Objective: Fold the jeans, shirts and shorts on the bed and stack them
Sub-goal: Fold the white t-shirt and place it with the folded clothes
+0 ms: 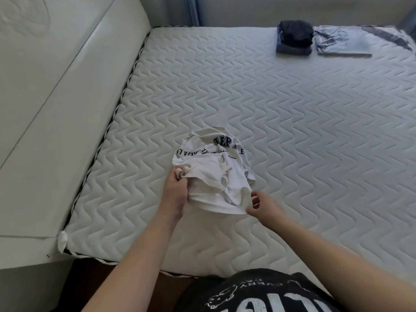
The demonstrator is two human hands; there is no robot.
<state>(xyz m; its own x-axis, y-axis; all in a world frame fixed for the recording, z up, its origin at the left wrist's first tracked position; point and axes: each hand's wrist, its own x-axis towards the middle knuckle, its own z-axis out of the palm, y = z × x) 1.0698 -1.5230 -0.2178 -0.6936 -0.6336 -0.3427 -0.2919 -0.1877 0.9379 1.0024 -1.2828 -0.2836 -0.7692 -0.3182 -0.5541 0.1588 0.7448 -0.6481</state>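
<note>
A crumpled white shirt [213, 170] with dark printed letters lies bunched on the quilted mattress [292, 131], near the front edge. My left hand [175, 190] grips a fold of cloth at its left side. My right hand [258, 203] pinches the hem at its lower right corner. At the far right of the bed stands a stack of dark folded clothes [295, 39], and beside it lies a pair of folded light blue jeans [342, 41].
A padded white headboard [56, 109] runs along the left side of the mattress. The wall and a blue curtain [191, 10] stand behind the bed. My dark printed shirt [258, 293] fills the bottom of the view.
</note>
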